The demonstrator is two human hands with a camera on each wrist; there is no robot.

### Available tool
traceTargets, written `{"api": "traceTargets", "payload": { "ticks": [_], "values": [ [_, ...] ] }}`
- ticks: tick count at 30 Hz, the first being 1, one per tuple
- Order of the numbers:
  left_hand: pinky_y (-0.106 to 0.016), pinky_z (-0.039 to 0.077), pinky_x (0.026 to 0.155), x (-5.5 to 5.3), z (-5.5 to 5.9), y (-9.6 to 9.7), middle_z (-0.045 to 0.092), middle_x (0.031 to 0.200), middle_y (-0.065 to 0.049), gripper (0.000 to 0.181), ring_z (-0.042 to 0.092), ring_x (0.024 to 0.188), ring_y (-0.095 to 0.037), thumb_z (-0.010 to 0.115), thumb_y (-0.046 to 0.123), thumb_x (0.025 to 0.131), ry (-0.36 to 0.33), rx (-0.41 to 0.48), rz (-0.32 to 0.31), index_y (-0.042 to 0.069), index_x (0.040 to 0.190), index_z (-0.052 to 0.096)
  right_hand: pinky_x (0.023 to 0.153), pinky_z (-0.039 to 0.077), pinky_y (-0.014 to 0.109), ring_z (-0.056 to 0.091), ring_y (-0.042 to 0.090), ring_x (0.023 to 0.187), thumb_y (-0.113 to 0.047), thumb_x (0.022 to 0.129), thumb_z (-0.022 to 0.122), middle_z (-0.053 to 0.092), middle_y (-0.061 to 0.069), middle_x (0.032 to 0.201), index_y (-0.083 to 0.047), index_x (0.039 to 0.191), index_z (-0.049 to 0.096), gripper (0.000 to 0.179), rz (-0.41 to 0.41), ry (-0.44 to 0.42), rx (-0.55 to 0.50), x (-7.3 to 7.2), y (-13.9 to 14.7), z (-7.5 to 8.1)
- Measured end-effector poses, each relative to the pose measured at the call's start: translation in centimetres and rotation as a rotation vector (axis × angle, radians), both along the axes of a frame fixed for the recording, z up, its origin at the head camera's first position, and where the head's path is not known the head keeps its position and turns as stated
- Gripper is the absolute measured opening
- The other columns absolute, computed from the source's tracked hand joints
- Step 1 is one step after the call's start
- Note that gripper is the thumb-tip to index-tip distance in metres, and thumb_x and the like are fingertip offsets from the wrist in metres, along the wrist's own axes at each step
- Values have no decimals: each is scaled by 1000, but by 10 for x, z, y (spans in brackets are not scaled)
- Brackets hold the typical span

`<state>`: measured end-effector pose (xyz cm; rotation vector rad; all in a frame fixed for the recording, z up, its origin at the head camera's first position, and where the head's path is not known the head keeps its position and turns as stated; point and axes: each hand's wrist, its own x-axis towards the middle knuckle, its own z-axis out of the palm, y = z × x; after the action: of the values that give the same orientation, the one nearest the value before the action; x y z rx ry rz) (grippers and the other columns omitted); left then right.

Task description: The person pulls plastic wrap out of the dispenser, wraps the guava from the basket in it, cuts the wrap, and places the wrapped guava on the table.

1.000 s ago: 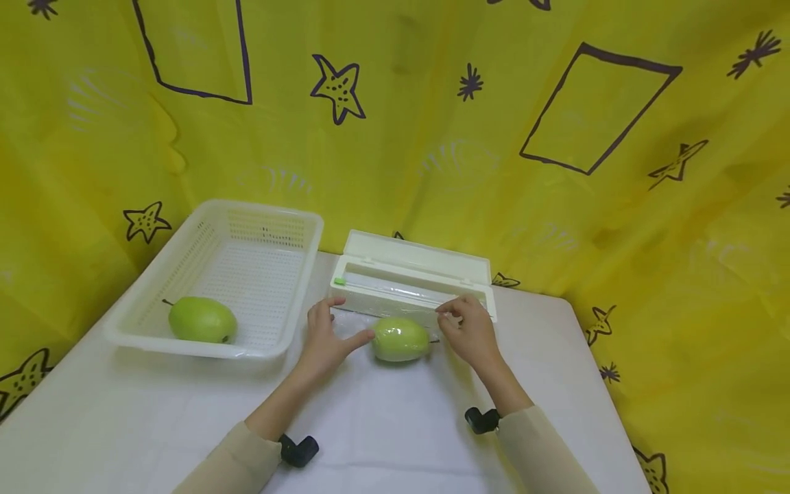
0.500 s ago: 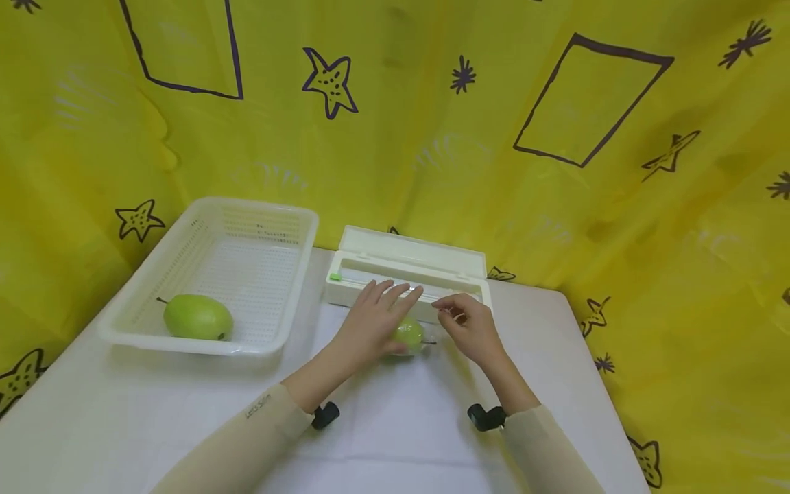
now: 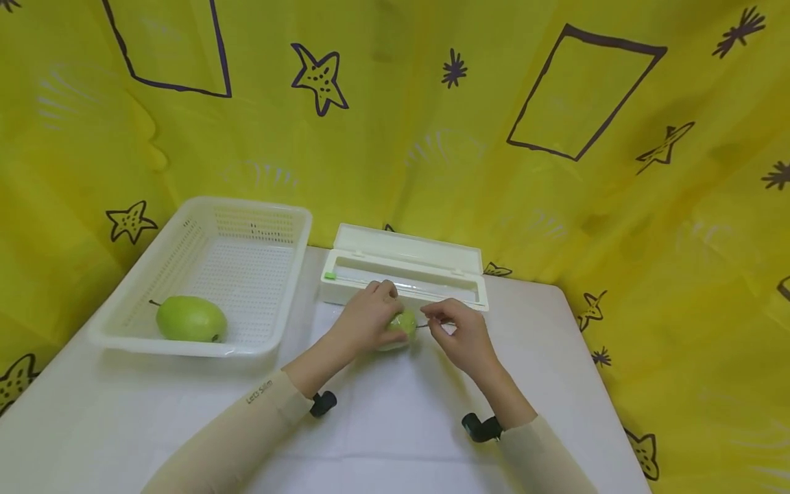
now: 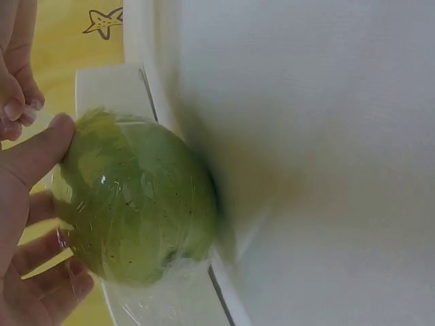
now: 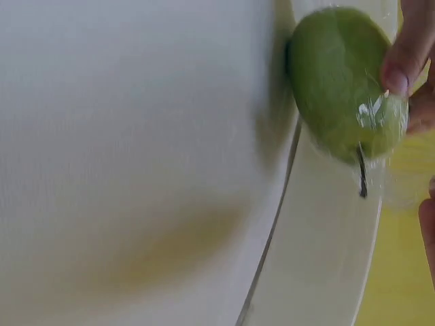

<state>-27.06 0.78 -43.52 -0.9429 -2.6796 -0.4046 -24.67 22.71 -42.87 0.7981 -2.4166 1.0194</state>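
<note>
Pear (image 4: pixel 136 200), speckled only in left wrist view, fills curled left hand (image 3: pixel 368 319); right hand (image 3: pixel 467 339) pinches film (image 4: pixel 149 302).

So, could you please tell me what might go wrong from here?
The stem juts from the pear and might pierce the film. The right hand pinches the film, so a hard pull could tear it or make it cling to itself. The open box stands close behind the pear, so the left hand, which holds the pear, may knock the box.
</note>
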Motion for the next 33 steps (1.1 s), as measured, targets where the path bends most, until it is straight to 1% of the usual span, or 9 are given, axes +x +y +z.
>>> {"api": "traceTargets", "payload": {
  "ticks": [3,6,10,14,20,25,29,31,33],
  "values": [
    [-37,54,73,1,-2,1,65,99,-4,42,61,90,-22,78,48,82,-25,30,33,11,97,67,72,58,28,69,14,81,8,80,73,74,-1,92,-10,97,74,24,6,100,53,8,-9,-4],
    [-36,52,63,4,-5,2,66,87,-3,45,63,78,-21,77,44,85,-30,56,61,13,114,63,72,58,29,71,15,80,8,75,75,75,-2,88,-11,92,76,25,-17,172,97,17,-17,-12],
    [-38,54,65,7,-6,4,70,96,-6,59,67,83,-24,79,36,85,-21,114,56,24,138,58,70,57,30,71,13,78,8,71,78,75,-3,83,-12,87,76,26,-77,230,140,25,-25,-23],
    [-42,56,71,8,-6,4,69,109,-9,50,67,94,-29,76,33,88,-25,117,35,30,136,62,64,56,26,70,9,74,8,68,80,74,-5,81,-15,84,76,28,-132,247,139,31,-31,-30],
    [-49,57,79,7,-5,-4,62,126,-16,40,65,103,-37,68,33,95,-47,95,38,32,135,63,61,55,21,70,6,71,4,72,82,76,-5,82,-15,86,77,24,-159,152,118,29,-39,-34],
    [-54,50,97,7,-7,-10,56,140,-17,39,60,120,-40,59,34,101,-86,84,31,32,140,59,63,56,21,72,8,72,4,75,81,76,-3,83,-13,86,77,20,-164,80,129,26,-45,-35],
    [-50,49,100,6,-11,-10,59,140,-14,42,60,123,-35,58,43,99,-85,148,46,28,138,62,60,57,28,69,12,66,2,75,80,77,1,87,-13,95,76,25,-146,79,191,32,-47,-35],
    [-50,53,94,6,-14,-9,61,138,-13,46,62,120,-34,62,48,95,-76,190,60,26,137,63,72,59,35,72,19,83,-2,79,77,76,8,106,-10,113,74,35,-91,41,285,38,-46,-37],
    [-49,55,88,6,-17,-8,61,137,-12,50,63,118,-34,68,48,91,-71,219,85,27,137,63,84,58,41,69,24,105,-11,84,73,63,13,135,-11,136,62,53,1,-61,403,46,-43,-38]
  ]
}}
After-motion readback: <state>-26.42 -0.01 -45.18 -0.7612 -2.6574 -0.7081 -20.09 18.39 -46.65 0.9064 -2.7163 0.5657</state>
